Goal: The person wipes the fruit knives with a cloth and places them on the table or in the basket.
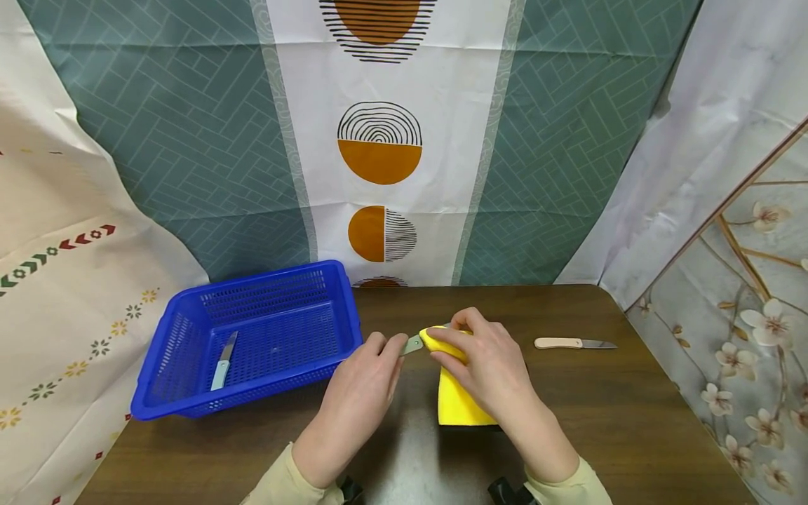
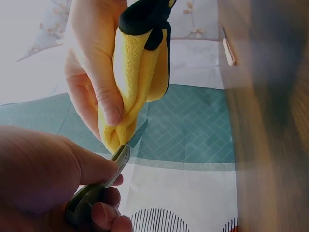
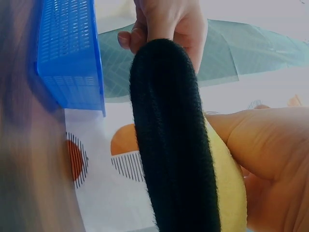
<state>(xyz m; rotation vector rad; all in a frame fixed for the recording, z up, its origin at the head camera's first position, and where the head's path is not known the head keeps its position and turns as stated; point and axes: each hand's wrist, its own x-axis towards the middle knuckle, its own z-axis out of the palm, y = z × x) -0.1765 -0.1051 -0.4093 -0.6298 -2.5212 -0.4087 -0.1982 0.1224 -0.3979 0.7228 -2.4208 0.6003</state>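
Note:
My left hand (image 1: 368,382) grips the green handle of a small knife (image 1: 412,344), thumb along its side. A yellow cloth (image 1: 463,400) with a black edge is pinched in my right hand (image 1: 489,365) and folded around the knife's blade close to the handle. In the left wrist view, part of the blade (image 2: 140,133) shows beyond the fold of the cloth. The cloth's black edge (image 3: 169,135) fills the middle of the right wrist view, and its lower part hangs down below my right hand.
A blue plastic basket (image 1: 252,400) stands at the left of the wooden table (image 1: 404,477), with a pale-handled knife (image 1: 223,365) lying inside. Another knife (image 1: 562,343), with a cream handle, lies on the table to the right. Patterned cloth hangings (image 1: 536,175) enclose the back and sides.

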